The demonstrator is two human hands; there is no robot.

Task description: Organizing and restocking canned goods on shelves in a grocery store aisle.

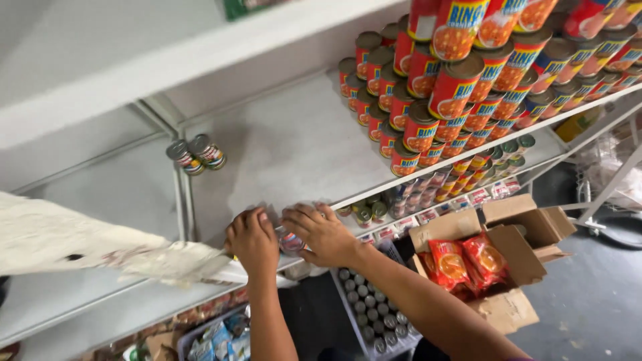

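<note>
My left hand [253, 237] is curled at the front edge of the white metal shelf [294, 147] and grips the end of a white cloth [80, 247] that trails off to the left. Just to its right, my right hand [322, 232] closes over a small can [291, 243] sitting at the shelf's edge between the two hands. Both forearms rise from the bottom of the view.
Red cans [435, 100] are stacked high at the shelf's right end. Two small cans [196, 155] stand at the back left. Below are an open cardboard box [521, 261] of red packets, a crate of cans [371, 314], and rows of small cans [468, 175] on a lower shelf.
</note>
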